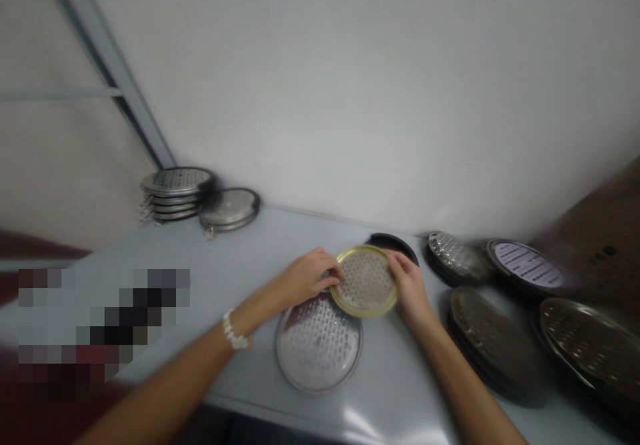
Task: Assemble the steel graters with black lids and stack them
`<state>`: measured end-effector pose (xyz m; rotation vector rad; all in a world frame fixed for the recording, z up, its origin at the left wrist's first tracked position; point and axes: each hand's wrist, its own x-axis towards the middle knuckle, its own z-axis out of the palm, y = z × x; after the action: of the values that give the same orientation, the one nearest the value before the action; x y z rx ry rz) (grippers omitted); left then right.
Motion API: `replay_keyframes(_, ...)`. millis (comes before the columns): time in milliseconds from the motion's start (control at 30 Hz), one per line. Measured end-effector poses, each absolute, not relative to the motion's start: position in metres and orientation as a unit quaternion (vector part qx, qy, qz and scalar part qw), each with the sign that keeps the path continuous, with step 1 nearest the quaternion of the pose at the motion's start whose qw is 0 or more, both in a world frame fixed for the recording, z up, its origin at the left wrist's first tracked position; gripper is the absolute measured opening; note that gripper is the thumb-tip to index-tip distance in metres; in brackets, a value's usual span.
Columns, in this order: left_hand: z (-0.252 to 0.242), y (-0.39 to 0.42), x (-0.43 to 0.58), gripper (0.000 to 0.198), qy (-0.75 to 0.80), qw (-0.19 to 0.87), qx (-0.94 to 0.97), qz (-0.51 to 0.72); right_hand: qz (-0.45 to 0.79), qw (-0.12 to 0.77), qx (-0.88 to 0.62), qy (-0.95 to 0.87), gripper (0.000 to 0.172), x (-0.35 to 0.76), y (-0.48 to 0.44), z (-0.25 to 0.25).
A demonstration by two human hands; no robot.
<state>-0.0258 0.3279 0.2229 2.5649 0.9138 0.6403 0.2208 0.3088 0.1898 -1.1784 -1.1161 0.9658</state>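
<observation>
Both hands grip a round metal grater plate with a gold rim [367, 278], held tilted above the table. My left hand [316, 273] pinches its left edge, with a white bracelet on that wrist. At the opposite edge, the fingers of my right hand [410, 285] close on the rim. Below and slightly left, a second round silver grater plate [320, 345] lies on the table, its upper part covered by my left hand and the gold-rimmed plate. A black round piece [395, 241] sits behind, partly hidden by the plate and my right hand.
Several round graters [177, 195] are stacked at the back left, with another pile [230, 208] beside them. More stacks [493, 345] stand on the right, one topped by a printed label [529, 265]. A brown cardboard box [600, 251] is at the far right. A wall rises behind the grey table [240, 378].
</observation>
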Motion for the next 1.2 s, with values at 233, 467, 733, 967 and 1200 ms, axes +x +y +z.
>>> replay_keyframes(233,0.222,0.326,-0.023,0.012,0.303,0.082,0.927,0.206,0.409,0.581,-0.508,-0.486,0.04,0.217,0.306,0.193)
replay_keyframes(467,0.215,0.325,-0.021,0.014,0.312,0.007,0.933,0.179,0.405,0.582,-0.509,-0.488,0.041,0.215,0.305,0.19)
replay_keyframes(733,0.212,0.326,-0.019,0.014,0.32,-0.008,0.928,0.192,0.402,0.589,-0.507,-0.484,0.037,0.216,0.303,0.195)
replay_keyframes(967,0.214,0.325,-0.019,0.015,0.315,-0.009,0.923,0.22,0.397,0.602,-0.505,-0.475,0.037,0.215,0.301,0.199)
replay_keyframes(1200,0.209,0.327,-0.021,0.012,0.312,-0.015,0.923,0.225,0.37,0.608,-0.506,-0.487,0.035,0.21,0.297,0.204)
